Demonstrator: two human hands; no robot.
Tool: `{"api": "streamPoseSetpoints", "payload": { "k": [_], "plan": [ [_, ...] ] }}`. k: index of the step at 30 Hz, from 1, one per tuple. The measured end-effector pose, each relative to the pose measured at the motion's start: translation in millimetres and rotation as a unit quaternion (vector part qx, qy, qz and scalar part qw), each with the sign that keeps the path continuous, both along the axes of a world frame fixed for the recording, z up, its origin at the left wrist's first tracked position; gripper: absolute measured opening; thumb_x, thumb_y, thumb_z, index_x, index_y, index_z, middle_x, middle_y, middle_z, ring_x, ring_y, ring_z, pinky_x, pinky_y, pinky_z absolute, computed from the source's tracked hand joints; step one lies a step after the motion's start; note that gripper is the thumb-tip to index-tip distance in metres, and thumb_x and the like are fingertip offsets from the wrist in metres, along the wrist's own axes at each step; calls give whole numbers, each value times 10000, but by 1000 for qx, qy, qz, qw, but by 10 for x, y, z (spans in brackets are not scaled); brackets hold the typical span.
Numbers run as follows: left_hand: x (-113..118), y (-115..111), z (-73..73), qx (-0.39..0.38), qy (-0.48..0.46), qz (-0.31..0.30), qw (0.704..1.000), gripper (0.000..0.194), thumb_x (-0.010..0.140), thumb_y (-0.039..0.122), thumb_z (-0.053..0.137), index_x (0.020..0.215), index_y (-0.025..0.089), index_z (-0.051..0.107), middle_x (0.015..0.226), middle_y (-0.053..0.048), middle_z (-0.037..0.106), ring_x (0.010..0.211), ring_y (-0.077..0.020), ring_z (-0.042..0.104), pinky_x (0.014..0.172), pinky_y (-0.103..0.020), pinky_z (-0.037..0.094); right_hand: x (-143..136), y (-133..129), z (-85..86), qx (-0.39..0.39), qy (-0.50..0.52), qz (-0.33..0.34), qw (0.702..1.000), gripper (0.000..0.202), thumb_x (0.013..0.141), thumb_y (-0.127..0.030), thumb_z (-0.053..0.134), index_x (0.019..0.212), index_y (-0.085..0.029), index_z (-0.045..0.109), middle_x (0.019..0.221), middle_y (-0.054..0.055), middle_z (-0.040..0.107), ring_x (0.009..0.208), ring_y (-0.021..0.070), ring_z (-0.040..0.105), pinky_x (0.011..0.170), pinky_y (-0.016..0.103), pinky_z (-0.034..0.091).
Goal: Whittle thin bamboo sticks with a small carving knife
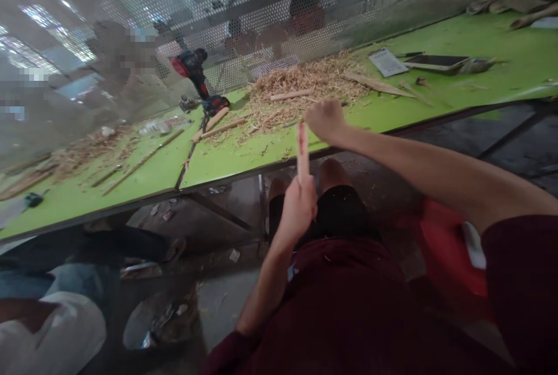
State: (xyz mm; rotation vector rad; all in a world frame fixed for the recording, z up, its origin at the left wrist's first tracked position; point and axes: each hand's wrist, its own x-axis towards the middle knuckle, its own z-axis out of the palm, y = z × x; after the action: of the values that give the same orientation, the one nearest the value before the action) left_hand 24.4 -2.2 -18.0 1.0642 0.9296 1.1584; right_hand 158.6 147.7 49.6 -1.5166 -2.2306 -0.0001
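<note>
Upright in my left hand (300,203) is a flat wooden piece (303,151) with a red mark near its top end; my fingers wrap round its lower part. My right hand (326,121) is closed just right of the piece's top, above the front edge of the green table (244,157). A thin dark blade-like thing (293,124) shows left of that hand; what the fingers grip is hidden. Behind the hands lies a heap of wood shavings (322,78) with a light wooden stick (291,95) on it.
A red and black cordless drill (196,78) stands behind, left of the shavings. Farther right lie a white card (387,62) and a phone (437,62). Wooden strips (143,161) lie at the left. A perforated screen (244,20) rises behind. Another person (56,317) sits at lower left.
</note>
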Motion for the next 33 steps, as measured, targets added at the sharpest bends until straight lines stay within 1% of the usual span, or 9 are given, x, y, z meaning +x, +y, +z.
{"api": "streamPoseSetpoints", "payload": {
  "k": [4,8,11,13,17,22,27,30,33],
  "plan": [
    [24,-66,26,2,-12,-6,1000,500,895,633,664,785,238,378,507,128,350,371,-34,263,337,-185,199,304,223,214,2,-8,-131,991,351,962,-61,404,875,200,623,1100,325,699,1181,228,636,913,339,405],
    [-60,6,-29,-17,-44,2,999,531,856,647,700,774,239,371,485,135,344,359,-33,229,318,-163,176,504,148,214,18,18,-177,984,497,992,-285,431,637,30,577,923,185,722,1017,126,663,773,224,366],
    [-140,11,-91,-26,-71,-19,997,548,825,648,738,770,231,387,484,131,362,353,-28,234,320,-154,177,560,-112,82,-32,150,-129,980,474,975,-300,538,536,-142,457,551,-29,540,637,27,522,617,181,307],
    [-202,-13,-123,-36,-90,-47,994,549,815,643,753,768,224,402,484,128,369,347,-25,232,320,-151,171,579,-357,-45,-115,302,-53,945,484,957,-312,613,539,-192,402,445,-85,365,500,36,353,537,206,272],
    [-355,-45,-196,-72,-156,-117,978,500,859,602,738,789,205,442,494,124,352,357,-18,211,339,-140,166,685,-806,-418,-231,407,32,883,583,867,-521,726,512,-206,388,465,-59,361,485,71,329,504,245,283],
    [-490,-7,-404,-84,-213,-119,966,492,898,609,693,796,207,428,505,124,313,372,-24,174,325,-137,162,1044,-989,-1256,-262,494,-67,826,601,779,-634,721,551,-252,318,462,-75,281,450,82,247,473,257,244],
    [-511,-36,-654,-34,-48,65,996,593,795,716,732,790,224,400,501,131,385,341,-20,271,311,-132,235,1494,-1124,-2121,-228,249,-322,884,379,788,-471,631,526,-248,471,481,42,509,517,179,470,555,302,357],
    [-546,-94,-779,-46,-23,72,996,618,773,762,708,784,238,381,471,144,362,321,-27,252,299,-139,230,1597,-1231,-2361,-239,187,-329,894,336,821,-487,567,590,-248,513,594,82,624,605,217,565,617,316,409],
    [-578,-150,-878,-63,-14,69,996,642,727,770,741,780,243,377,448,154,344,311,-28,243,292,-140,230,1502,-1255,-2428,-217,212,-299,905,371,810,-589,531,670,-246,528,639,61,631,618,210,582,621,309,433]
  ]
}}
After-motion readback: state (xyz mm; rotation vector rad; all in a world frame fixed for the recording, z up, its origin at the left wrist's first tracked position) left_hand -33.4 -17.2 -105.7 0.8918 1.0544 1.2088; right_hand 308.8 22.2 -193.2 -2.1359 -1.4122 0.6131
